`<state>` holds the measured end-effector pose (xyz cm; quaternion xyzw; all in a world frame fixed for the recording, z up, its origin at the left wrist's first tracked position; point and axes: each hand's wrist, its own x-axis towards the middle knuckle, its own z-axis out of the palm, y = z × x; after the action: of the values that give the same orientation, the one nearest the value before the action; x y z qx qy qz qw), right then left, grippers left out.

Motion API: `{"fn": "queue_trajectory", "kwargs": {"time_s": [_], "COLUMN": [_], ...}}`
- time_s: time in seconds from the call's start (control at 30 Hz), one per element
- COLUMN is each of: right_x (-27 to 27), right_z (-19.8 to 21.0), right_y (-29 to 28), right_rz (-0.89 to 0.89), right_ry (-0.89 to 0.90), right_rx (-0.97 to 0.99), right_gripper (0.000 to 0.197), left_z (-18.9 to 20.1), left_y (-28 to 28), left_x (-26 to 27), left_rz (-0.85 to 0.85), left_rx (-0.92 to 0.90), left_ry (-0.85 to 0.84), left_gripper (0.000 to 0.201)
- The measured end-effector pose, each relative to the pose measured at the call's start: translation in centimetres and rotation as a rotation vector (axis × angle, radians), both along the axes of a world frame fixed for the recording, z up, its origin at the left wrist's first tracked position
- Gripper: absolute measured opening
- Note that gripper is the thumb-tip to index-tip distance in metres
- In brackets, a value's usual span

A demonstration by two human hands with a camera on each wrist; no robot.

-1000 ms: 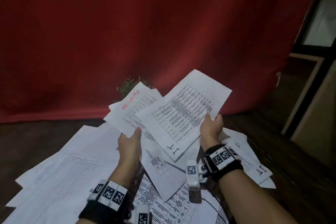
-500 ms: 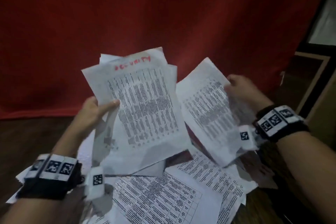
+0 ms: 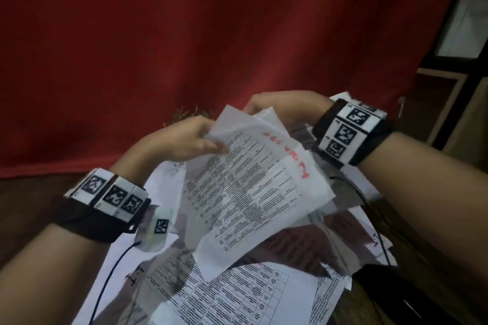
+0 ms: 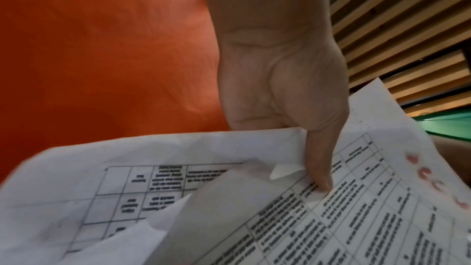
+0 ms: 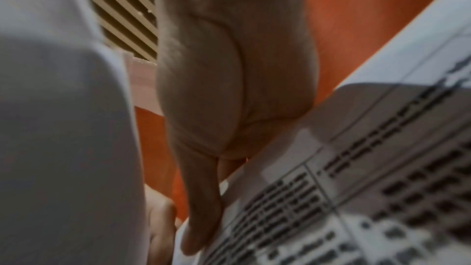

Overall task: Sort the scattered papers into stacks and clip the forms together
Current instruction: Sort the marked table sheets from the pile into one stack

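Observation:
A bundle of printed forms (image 3: 258, 192), its top sheet marked in red handwriting, hangs tilted in the air above the table. My left hand (image 3: 195, 142) grips its left edge, and the left wrist view shows the thumb (image 4: 320, 168) pressed on the top form (image 4: 369, 198). My right hand (image 3: 274, 105) holds the far top corner, fingers hidden behind the sheets; in the right wrist view its thumb (image 5: 201, 209) lies on the printed sheet (image 5: 356, 178). More scattered papers (image 3: 237, 295) lie overlapping on the dark table (image 3: 26, 206) below. No clip is in view.
A red curtain (image 3: 184, 34) hangs close behind the table, with a small plant (image 3: 184, 115) in front of it. Wooden furniture (image 3: 449, 103) stands at the right. Thin cables (image 3: 105, 285) run from both wrists over the papers.
The hands have come together. The sheet in my right hand now lies with the left hand's bundle, which has dropped lower and turned so its red writing faces right.

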<state>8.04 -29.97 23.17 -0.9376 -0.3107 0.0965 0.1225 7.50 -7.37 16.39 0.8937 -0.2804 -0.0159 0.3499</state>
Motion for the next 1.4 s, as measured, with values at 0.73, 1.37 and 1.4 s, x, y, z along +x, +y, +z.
{"fn": "queue_trajectory", "kwargs": {"time_s": [0.73,1.37,1.4], "right_x": [-1.5,-1.0,-1.0], "right_z": [1.0,-14.1,-14.9], "right_y": [-7.6,-3.1,-3.2], "right_rz": [-0.129,-0.473,-0.478], "right_ry": [-0.211,-0.044,-0.011], "right_rx": [0.503,1.279,1.254], "right_gripper": [0.019,0.023,0.022], "left_z": [-2.1,-7.7,-8.4], "left_y": [0.0,0.2,0.3], "left_x": [0.0,2.0,1.8], "left_rz": [0.038,0.397,0.394], "left_rx": [-0.321,-0.971,-0.956], "left_ry": [-0.041,-0.108,-0.070], "left_gripper": [0.011,0.059,0.053]}}
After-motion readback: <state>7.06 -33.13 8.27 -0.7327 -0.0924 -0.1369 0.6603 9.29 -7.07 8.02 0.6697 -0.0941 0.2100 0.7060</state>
